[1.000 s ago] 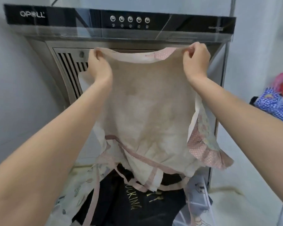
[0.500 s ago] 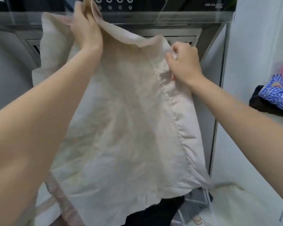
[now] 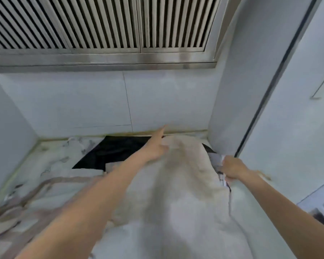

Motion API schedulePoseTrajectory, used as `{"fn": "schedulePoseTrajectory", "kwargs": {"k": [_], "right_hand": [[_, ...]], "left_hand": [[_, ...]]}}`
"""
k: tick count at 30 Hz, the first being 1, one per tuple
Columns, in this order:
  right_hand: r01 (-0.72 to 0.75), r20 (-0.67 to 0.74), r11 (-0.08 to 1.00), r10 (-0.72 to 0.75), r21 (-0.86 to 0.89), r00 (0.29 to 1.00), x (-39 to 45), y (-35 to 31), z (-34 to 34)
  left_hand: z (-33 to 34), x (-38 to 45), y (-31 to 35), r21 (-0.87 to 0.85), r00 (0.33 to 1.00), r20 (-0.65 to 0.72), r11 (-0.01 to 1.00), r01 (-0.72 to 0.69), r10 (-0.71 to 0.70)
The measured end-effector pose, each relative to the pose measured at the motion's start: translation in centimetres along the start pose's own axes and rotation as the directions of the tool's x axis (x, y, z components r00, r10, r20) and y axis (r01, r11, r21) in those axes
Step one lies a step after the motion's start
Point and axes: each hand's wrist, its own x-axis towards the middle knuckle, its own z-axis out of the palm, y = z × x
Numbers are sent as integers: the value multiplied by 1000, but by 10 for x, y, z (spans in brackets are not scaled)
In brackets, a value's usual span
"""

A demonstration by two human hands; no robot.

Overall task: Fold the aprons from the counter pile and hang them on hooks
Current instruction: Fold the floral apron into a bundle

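A: Hands?
B: Left hand (image 3: 155,146) pinches the apron (image 3: 183,176) top edge, forefinger straight. Right hand (image 3: 232,170) grips its side.
A: Apron?
B: Draped between both hands, over the bench (image 3: 51,157) pile.

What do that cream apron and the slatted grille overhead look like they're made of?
The cream apron looks like soft woven cloth, perhaps cotton or linen: matte, and it drapes and bunches where the left hand holds it. The slatted grille looks like brushed stainless steel: silvery, with a dull sheen along its lower rim. The blur leaves both open.
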Motion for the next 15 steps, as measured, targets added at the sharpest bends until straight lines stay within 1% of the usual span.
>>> {"fn": "schedulePoseTrajectory", "kwargs": {"k": [2, 4, 5, 6, 7, 9, 10, 11, 13, 14, 15], "right_hand": [[40, 101, 999, -43, 36, 994, 16, -7, 20], [85, 150, 994, -94, 67, 984, 35, -26, 35], [110, 164, 991, -121, 77, 979, 46, -37, 45], [118, 147, 988, -132, 104, 980, 54, -46, 53], [112, 119, 985, -127, 130, 985, 64, -52, 62], [100, 36, 987, -105, 125, 994, 82, -61, 81], [113, -25, 989, -111, 92, 993, 92, -62, 86], [150, -85, 987, -146, 48, 986, 100, -64, 88], [250, -212, 968, -251, -33, 944, 116, -73, 84], [288, -245, 954, -298, -78, 922, 124, -78, 82], [298, -233, 948, -316, -109, 920, 134, -84, 80]], "left_hand": [[6, -16, -48, 177, 993, 11, 977, 117, -121], [2, -28, -95, 337, 955, 8, 900, 278, -298], [-3, -34, -119, 379, 916, -3, 847, 372, -402], [-7, -40, -137, 391, 878, -13, 806, 444, -478], [-11, -44, -150, 388, 852, -24, 781, 490, -523], [-15, -49, -170, 374, 836, -57, 765, 524, -545], [-14, -49, -176, 383, 846, -71, 769, 512, -528], [-14, -47, -181, 412, 859, -66, 771, 486, -507], [-7, -45, -185, 467, 879, -33, 770, 435, -476], [-2, -43, -186, 514, 885, -31, 752, 413, -465], [1, -41, -187, 572, 889, -65, 713, 405, -453]]}}
